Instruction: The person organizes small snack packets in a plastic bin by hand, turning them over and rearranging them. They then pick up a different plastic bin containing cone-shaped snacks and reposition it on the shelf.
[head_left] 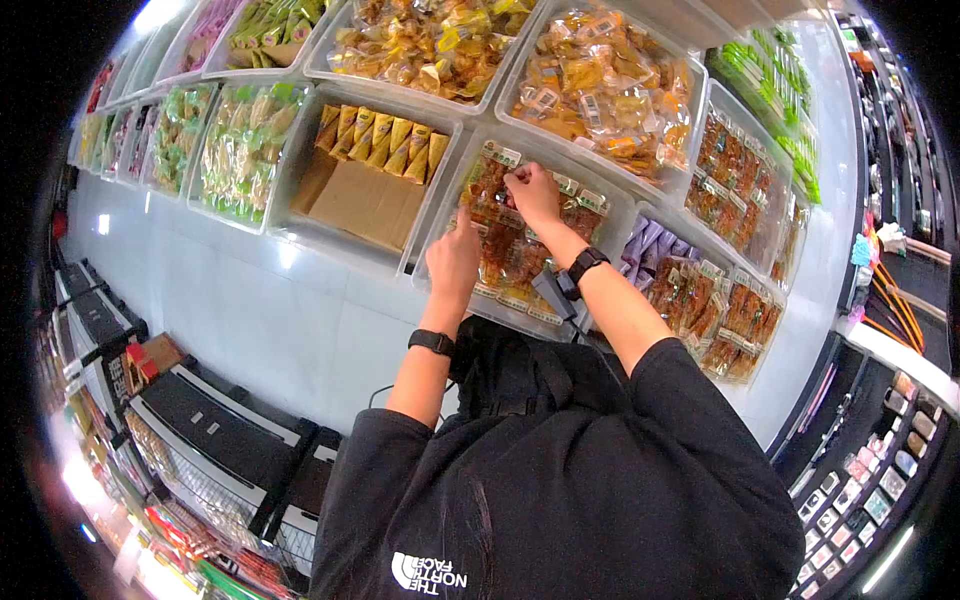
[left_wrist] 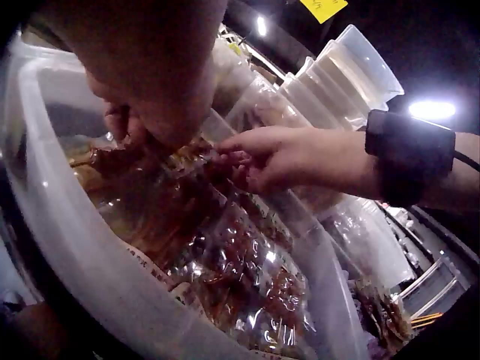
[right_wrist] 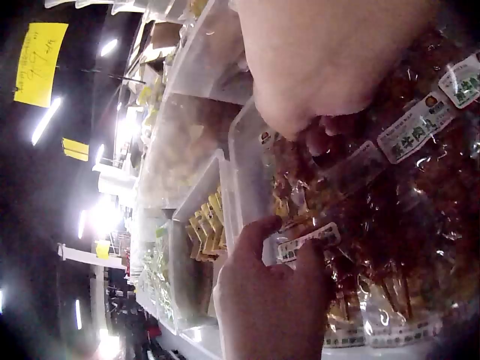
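Note:
In the head view, clear packets of reddish-brown skewered snacks with white and green printed labels fill a translucent plastic bin. My left hand reaches into the near left side of this bin, and its thumb and fingers are at the edge of a snack packet in the right wrist view. Farther in and to the right, my right hand has its fingers curled down onto the packets, fingertips partly hidden beneath it. From the left wrist view, both hands bend over the same row of packets, with curled fingers of the left at crinkled film.
Left of this bin, another bin holds yellow cone-shaped packs above a cardboard piece. Behind it stands a bin of orange snack packets. More skewer packets and purple packs lie at the right. Black crates stand lower left.

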